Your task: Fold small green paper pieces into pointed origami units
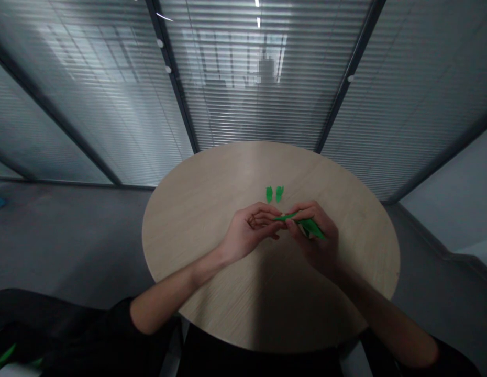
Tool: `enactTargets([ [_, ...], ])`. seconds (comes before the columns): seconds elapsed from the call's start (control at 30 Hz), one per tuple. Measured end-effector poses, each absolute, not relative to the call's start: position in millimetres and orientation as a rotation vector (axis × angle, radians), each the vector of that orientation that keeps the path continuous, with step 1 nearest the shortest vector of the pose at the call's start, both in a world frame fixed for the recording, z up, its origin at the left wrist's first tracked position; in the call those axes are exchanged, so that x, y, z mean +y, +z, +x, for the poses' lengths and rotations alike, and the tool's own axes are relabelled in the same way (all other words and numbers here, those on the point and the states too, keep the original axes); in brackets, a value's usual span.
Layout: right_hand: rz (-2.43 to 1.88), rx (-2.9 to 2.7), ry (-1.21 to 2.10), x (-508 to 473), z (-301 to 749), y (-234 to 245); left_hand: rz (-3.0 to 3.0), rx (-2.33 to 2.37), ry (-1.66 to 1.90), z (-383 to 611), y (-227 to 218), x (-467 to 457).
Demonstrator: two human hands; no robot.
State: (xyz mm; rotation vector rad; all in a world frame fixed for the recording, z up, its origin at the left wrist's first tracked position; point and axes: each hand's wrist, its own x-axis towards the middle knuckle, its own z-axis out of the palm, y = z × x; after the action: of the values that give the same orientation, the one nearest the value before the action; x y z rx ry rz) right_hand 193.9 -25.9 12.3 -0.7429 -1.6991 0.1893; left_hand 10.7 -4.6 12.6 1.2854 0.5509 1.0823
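Over the middle of a round light-wood table (212,209), my two hands meet on a thin green stem-like piece (312,227). My left hand (251,230) is curled, its fingertips pinching the stem's left end. My right hand (316,233) is closed around the rest of the stem, and the green end sticks out past its fingers. Just beyond my hands, two small green leaf-shaped pieces (274,193) lie side by side on the tabletop, apart from both hands.
Glass walls with horizontal blinds and dark frames (173,78) stand behind the table. Grey floor (70,235) lies to the left and right. More green bits (3,358) show at the bottom left by my dark sleeve.
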Motion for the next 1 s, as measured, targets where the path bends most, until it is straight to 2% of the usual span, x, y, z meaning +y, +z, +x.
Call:
enactTargets([
  [1.0, -0.784, -1.721, 0.171, -26.0, 195.6, 11.1, 1.28, 0.649, 1.044, 10.1, 16.5, -4.3],
])
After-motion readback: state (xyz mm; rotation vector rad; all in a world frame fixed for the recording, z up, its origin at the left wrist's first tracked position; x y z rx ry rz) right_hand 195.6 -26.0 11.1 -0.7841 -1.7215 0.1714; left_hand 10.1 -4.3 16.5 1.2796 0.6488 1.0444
